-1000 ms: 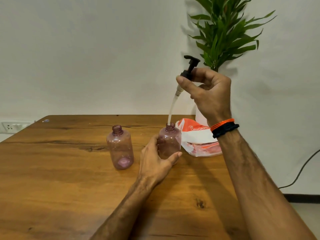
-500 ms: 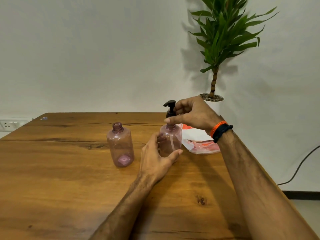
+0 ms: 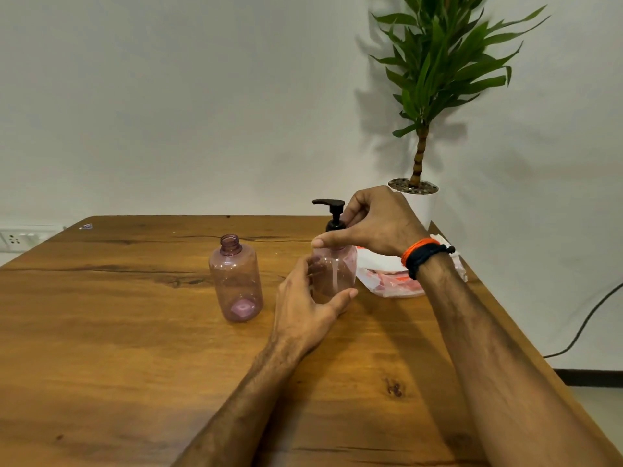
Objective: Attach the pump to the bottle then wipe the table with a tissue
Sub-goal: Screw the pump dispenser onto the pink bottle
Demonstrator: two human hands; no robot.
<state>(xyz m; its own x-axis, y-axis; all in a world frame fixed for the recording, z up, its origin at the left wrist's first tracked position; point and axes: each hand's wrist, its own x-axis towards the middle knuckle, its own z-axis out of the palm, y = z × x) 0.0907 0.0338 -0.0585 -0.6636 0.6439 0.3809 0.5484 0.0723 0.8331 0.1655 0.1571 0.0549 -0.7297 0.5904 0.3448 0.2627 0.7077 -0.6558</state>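
The right hand (image 3: 374, 220) is curling its thumb and fingers around the collar of the black pump (image 3: 332, 215), which is sitting upright on the neck of a pink bottle (image 3: 337, 271). The left hand (image 3: 305, 308) is gripping that bottle low on its body — thumb in front, fingers wrapping behind — as it is standing on the wooden table (image 3: 135, 365). Just to the left, apart, a second pink bottle (image 3: 236, 279) is standing uncapped. Behind the right wrist a tissue pack (image 3: 387, 274) is lying, with a potted plant (image 3: 435, 96) beyond.
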